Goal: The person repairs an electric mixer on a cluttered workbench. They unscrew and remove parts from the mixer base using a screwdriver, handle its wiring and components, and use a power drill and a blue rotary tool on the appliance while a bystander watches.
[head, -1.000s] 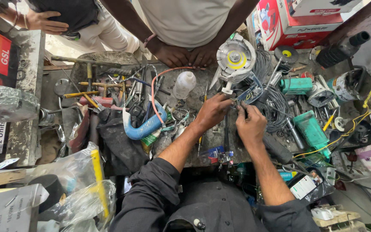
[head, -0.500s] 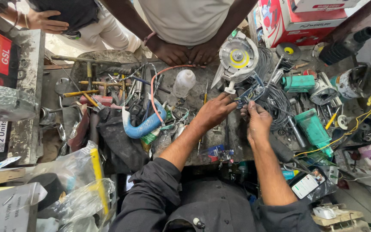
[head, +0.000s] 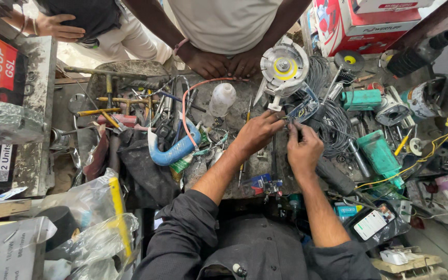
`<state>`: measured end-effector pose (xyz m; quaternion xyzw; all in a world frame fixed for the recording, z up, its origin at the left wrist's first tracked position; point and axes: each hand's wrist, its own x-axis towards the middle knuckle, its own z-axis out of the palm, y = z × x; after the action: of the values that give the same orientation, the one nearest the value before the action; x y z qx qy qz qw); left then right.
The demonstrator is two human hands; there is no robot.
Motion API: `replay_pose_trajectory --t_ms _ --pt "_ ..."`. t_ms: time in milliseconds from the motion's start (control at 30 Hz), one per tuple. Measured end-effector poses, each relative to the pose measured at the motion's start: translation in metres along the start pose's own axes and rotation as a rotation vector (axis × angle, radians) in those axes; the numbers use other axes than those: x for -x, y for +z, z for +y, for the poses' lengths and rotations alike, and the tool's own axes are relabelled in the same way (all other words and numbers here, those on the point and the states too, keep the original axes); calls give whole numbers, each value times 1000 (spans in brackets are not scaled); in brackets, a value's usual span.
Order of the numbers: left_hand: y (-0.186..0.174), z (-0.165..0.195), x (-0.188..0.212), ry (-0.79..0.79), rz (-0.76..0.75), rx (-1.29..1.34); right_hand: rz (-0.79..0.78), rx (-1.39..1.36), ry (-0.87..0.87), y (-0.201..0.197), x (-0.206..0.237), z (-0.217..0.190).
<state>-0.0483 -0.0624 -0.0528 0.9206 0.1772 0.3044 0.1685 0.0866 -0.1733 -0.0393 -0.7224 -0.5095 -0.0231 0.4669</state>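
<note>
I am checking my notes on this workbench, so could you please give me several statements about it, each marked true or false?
1. Both hands, left hand and right hand, meet at a small bundle of wires. True.
2. A blue curved hose lies left of the left hand. True.
3. The white plastic bottle is held in the right hand. False: it lies on the bench, untouched.
4. The round disc part with a yellow ring lies near the person's elbows. False: it lies beyond the hands, near another person's hands.
</note>
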Motion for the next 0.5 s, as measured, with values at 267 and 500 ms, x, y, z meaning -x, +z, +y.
replay_pose_trajectory --t_ms 267,500 --pt "4 -6 -1 -33 47 107 -66 -7 46 -11 -9 -14" --pt "3 -8 -1 -22 74 125 -201 31 -34 -21 -21 -14"
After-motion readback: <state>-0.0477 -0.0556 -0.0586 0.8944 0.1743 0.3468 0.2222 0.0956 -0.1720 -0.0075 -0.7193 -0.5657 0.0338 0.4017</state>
